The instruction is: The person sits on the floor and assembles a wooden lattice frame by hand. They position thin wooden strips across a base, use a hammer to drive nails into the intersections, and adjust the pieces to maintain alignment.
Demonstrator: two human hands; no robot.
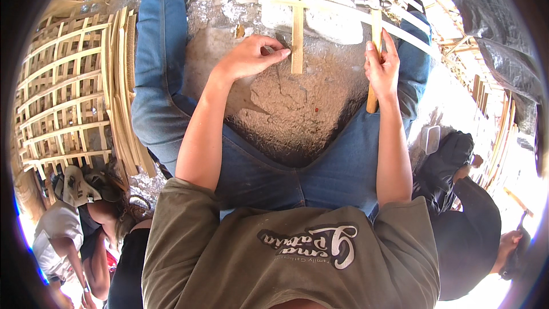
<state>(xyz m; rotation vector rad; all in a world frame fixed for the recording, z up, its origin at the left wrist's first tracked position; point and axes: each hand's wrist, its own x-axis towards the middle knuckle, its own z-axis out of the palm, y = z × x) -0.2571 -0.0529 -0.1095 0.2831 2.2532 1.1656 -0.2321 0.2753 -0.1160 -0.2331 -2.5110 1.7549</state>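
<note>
I sit on a concrete floor (pixel 286 103) with my legs in blue jeans spread apart. Between them lies an upright wooden slat (pixel 297 40) crossing a longer slat (pixel 343 11) that runs off to the right. My left hand (pixel 249 57) pinches something small, possibly a nail, beside the lower end of the upright slat. My right hand (pixel 382 68) grips the wooden handle of a hammer (pixel 374 28), whose metal head rests near the long slat.
A stack of woven wooden lattice panels (pixel 68 91) and bent strips stands at my left. A person (pixel 74 217) crouches at lower left, another in dark clothes (pixel 469 229) at lower right. More slats (pixel 497 131) lie at right.
</note>
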